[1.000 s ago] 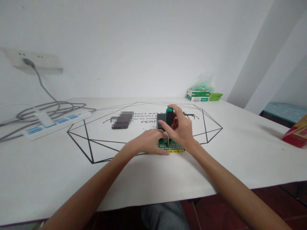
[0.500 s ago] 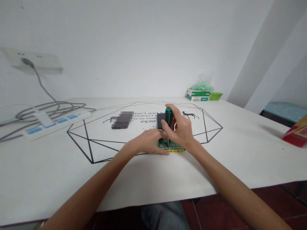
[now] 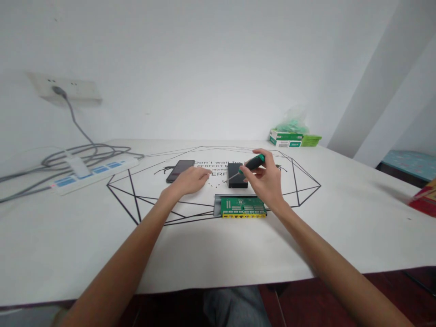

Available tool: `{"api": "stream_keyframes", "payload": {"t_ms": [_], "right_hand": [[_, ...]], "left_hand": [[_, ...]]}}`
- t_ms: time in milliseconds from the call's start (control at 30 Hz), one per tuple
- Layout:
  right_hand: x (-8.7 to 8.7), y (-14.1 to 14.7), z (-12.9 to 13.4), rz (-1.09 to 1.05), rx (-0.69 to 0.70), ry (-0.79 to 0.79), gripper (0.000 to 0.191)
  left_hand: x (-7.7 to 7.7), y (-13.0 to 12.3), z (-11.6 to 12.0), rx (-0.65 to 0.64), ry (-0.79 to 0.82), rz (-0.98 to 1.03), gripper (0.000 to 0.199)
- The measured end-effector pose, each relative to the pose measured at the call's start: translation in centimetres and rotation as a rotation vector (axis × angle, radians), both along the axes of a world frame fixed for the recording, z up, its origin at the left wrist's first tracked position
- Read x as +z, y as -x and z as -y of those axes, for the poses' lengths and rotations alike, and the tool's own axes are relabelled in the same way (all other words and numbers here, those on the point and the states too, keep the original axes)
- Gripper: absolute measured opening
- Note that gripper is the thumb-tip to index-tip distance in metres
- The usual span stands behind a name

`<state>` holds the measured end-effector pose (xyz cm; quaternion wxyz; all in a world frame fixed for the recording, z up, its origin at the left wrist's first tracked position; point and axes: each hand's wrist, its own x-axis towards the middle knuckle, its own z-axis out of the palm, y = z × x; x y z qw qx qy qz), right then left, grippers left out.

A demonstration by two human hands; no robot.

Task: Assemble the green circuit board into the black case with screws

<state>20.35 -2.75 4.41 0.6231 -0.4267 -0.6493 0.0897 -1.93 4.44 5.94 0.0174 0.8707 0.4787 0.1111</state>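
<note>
Midway, by the look of it: seen on white table [image 3: 204, 254], centre, twd near edge, a green circuit bd [image 3: 243, 206], lying in or on a grey metal tray [image 3: 217, 207]. Done so far, apparently: bd laid bare, w/ small dark specks [image 3: 215, 186], poss. loose screws, strewn on its far-edge side. Left to do: can't tell; too small to make out any fixings. Clamping screwdriver [image 3: 254, 162] in fingers of R hand [image 3: 268, 178], angled down-left, clear of bd; can't tell if touching blk box [image 3: 240, 180] below. Holding L hand [image 3: 190, 180] nr specks; can't tell if fingers apart or pinching sth. In the way, maybe: phone [image 3: 179, 170], partly behind L hand, and blk box, just beyond bd. Elsewhere: power strip [image 3: 98, 175], coiled cables [image 3: 93, 147] twd left edge; grn-and-white boxes [image 3: 285, 136], far right corner; red pkg [image 3: 424, 198], right edge.
</note>
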Motion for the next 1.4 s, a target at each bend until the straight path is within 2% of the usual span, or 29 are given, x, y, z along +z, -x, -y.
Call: {"api": "stream_keyframes", "payload": {"t_ms": [167, 300, 600, 767, 867, 967, 1233, 1400], "right_hand": [[-1.0, 0.3, -0.6, 0.038, 0.031, 0.079, 0.034], [-1.3, 0.5, -0.8, 0.078, 0.003, 0.058, 0.034], [-1.0, 0.7, -0.4, 0.208, -0.039, 0.006, 0.023], [-0.9, 0.8, -0.2, 0.217, -0.027, 0.002, 0.023], [-1.0, 0.9, -0.1, 0.233, -0.013, 0.015, 0.022], [-1.1, 1.2, 0.0, 0.252, -0.009, 0.025, 0.020], [-1.5, 1.9, -0.1, 0.262, 0.042, 0.040, 0.018], [-1.7, 2.2, -0.3, 0.293, 0.067, 0.028, 0.018]], "left_hand": [[-0.9, -0.2, -0.1, -0.017, 0.063, -0.035, 0.040], [-0.6, -0.5, 0.3, -0.010, 0.055, -0.058, 0.040], [-0.7, -0.4, 0.4, -0.100, 0.118, -0.079, 0.042], [0.0, -0.3, 0.5, -0.159, 0.143, -0.043, 0.039], [0.2, -0.1, 0.5, -0.144, 0.117, -0.040, 0.039], [0.2, 0.0, 0.5, -0.123, 0.099, -0.051, 0.043], [-0.3, 0.0, 0.3, -0.253, 0.179, -0.029, 0.041], [-0.1, 0.0, 0.4, -0.261, 0.176, -0.030, 0.039]]}}
